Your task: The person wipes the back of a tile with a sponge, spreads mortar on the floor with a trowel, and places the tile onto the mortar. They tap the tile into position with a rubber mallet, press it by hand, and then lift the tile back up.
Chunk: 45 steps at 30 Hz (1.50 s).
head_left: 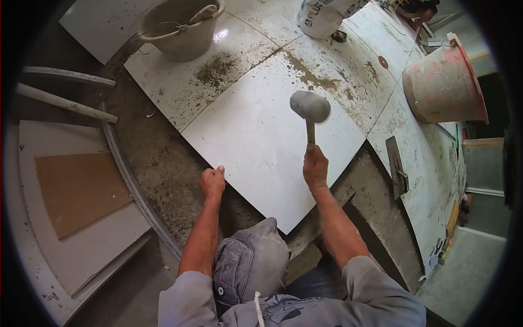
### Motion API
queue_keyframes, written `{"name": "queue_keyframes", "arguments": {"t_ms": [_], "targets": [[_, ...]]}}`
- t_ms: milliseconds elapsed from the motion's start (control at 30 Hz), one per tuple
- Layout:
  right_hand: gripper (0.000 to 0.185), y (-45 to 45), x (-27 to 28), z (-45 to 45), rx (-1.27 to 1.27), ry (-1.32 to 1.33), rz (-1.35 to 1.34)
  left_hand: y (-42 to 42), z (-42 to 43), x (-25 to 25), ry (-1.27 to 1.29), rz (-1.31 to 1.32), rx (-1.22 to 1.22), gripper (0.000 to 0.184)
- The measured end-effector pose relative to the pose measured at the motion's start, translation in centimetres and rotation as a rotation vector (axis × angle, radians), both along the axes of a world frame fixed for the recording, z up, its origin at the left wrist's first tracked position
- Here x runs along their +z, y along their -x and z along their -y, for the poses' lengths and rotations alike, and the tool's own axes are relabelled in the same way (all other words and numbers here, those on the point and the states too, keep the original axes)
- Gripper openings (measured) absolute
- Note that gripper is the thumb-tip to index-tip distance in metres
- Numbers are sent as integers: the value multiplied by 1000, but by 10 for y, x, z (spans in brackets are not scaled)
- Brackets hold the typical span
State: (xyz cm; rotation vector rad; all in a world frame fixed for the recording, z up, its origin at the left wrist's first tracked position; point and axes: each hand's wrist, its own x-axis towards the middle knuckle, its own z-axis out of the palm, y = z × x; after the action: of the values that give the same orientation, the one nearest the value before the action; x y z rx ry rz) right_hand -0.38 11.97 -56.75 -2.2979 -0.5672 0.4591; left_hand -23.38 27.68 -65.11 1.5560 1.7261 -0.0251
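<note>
A large white tile (pixel 261 136) lies in front of me, its near corner pointing toward my knee. My right hand (pixel 315 166) is closed around the handle of a grey-headed mallet (pixel 310 106), whose head is above the tile. At the tile's left edge is my left hand (pixel 212 181), its fingers curled and the thumb by the edge; whether it grips the tile cannot be made out. Bare grey mortar (pixel 158 158) shows to the left of the tile.
A grey bucket (pixel 182 32) stands on tiles at the upper left, a bag (pixel 321 19) at the top. On the right are a reddish bucket (pixel 444 84) and a trowel (pixel 396 168). Pipes (pixel 65 102) and a brown board (pixel 81 191) are at left.
</note>
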Motion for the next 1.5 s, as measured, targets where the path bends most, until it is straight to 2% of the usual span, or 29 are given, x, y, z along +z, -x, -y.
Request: {"name": "queue_keyframes", "arguments": {"t_ms": [33,100,167,233,267,300,367,433,500,567,600,633,667,700,733,767,800,833,900,967,1033,1100,1133,1167,1233,1300,1367,1433,1500], "targets": [[52,-2,-19,6,-4,-4,8,-6,-2,2,-60,-9,-5,36],[49,-2,-73,26,107,303,163,-4,-5,-4,-16,29,24,36],[50,-2,-45,18,58,176,142,-3,-11,-9,25,61,52,37],[50,-8,5,3,-30,12,-234,2,-9,-17,2,70,-2,37],[52,-4,-6,8,-43,-54,-83,11,1,-22,21,57,-23,37],[52,-7,-30,14,-42,-60,-69,8,-1,-29,-22,63,-12,37],[49,-5,-77,30,78,251,125,5,-4,-25,-74,74,-2,36],[49,-8,-50,19,27,173,174,0,-10,-10,96,146,58,36],[50,-8,-4,14,-6,12,-89,0,-10,-8,79,90,24,35],[52,-2,-17,22,-16,-81,13,-7,-8,3,60,48,-13,35],[50,-1,-56,35,10,107,67,-10,-2,17,-26,-14,-36,42],[48,5,-57,38,30,296,120,-15,3,27,-112,-75,-63,54],[51,5,-57,38,-24,114,266,-23,2,31,-124,-61,-68,54],[51,-4,-56,38,-31,103,276,-28,0,32,-409,-141,-201,66],[52,-9,-26,31,-100,21,-54,-35,1,33,-689,-228,-327,80],[53,-7,-2,32,-176,-50,-395,-50,1,40,-637,-172,-439,87],[55,-5,7,35,-235,-185,-460,-73,1,48,-586,-113,-554,94],[55,-7,12,36,-233,-195,-451,-96,3,50,-548,-104,-682,97],[54,-1,15,51,-405,-538,-487,-136,2,62,-351,-47,-867,100],[54,8,3,56,-492,-647,-430,-163,5,55,-201,-155,-990,107],[53,-4,-16,51,-584,-763,-363,-174,3,48,-230,-141,-960,111],[53,-12,-40,53,-544,-177,-714,-170,14,42,-230,-139,-954,115],[54,-24,-39,51,-538,-206,-515,-174,12,41,-226,-156,-922,117],[54,-37,-22,41,-555,-220,-505,-183,7,45,-225,-168,-892,119],[57,-37,12,56,-620,-416,-735,-183,11,49,-198,-180,-955,121],[56,-30,19,81,-730,-493,-730,-194,7,49,-216,-196,-870,122],[55,-22,19,104,-1038,-770,-796,-197,9,53,-207,-218,-894,121],[55,-31,6,123,-1135,-881,-782,-199,8,56,-201,-246,-894,120],[53,-47,-7,129,-1424,-1174,-664,-201,8,57,-181,-268,-884,120]]}}
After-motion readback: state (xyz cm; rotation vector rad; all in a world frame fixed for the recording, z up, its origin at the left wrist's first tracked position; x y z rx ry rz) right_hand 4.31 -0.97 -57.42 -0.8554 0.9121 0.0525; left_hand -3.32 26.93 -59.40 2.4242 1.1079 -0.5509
